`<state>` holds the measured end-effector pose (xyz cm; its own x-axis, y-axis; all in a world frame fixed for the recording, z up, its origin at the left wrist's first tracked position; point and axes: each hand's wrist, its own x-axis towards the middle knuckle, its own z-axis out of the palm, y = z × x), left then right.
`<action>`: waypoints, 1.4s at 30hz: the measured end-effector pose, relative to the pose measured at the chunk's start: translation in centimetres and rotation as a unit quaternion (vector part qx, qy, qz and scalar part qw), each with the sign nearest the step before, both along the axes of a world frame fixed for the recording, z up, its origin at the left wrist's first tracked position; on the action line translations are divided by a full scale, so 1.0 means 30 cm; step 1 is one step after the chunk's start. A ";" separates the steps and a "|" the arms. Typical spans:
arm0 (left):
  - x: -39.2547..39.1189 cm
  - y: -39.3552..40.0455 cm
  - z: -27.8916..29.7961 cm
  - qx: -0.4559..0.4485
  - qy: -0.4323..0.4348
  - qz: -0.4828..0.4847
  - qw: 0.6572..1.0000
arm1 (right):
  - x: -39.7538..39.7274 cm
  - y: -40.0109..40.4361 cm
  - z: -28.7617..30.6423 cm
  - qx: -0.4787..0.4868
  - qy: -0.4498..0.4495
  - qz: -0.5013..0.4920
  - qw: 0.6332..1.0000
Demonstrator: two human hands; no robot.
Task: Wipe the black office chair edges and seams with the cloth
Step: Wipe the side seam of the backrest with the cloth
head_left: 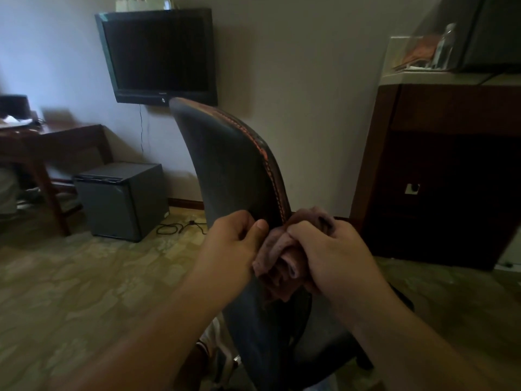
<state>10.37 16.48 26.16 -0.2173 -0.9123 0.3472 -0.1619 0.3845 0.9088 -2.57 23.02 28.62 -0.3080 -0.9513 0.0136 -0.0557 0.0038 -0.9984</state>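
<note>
Both hands worked the backrest (225, 165) edge: right hand (335, 252) clutched the soft, limp cloth (277, 251); left hand (236, 241) curled, steadying the stiff rim.

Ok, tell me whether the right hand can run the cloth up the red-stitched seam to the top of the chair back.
Probably yes. The right hand grips the cloth at the seam, and nothing lies across the stitched edge above it. The left hand holds the chair back lower down, beside it.
</note>
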 end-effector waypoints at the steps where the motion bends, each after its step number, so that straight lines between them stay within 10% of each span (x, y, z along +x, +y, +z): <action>1: 0.000 0.002 -0.001 0.001 0.002 -0.005 1.000 | -0.001 0.000 0.001 0.005 0.006 0.002 1.000; 13: 0.023 0.014 0.034 0.026 -0.008 -0.063 0.998 | -0.004 0.004 0.049 -0.007 0.016 -0.003 1.000; 25: 0.054 -0.020 0.078 -0.101 -0.198 0.004 0.975 | -0.011 0.011 0.067 -0.009 0.037 0.000 0.999; 42: -0.014 0.014 0.086 -0.116 -0.150 0.001 0.982 | -0.065 0.044 0.100 -0.069 0.070 -0.023 0.995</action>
<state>9.96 16.90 28.75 -0.3396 -0.8171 0.4658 -0.4094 0.5742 0.7090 -4.51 24.33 31.61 -0.3371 -0.9221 0.1897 -0.1979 -0.1276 -0.9719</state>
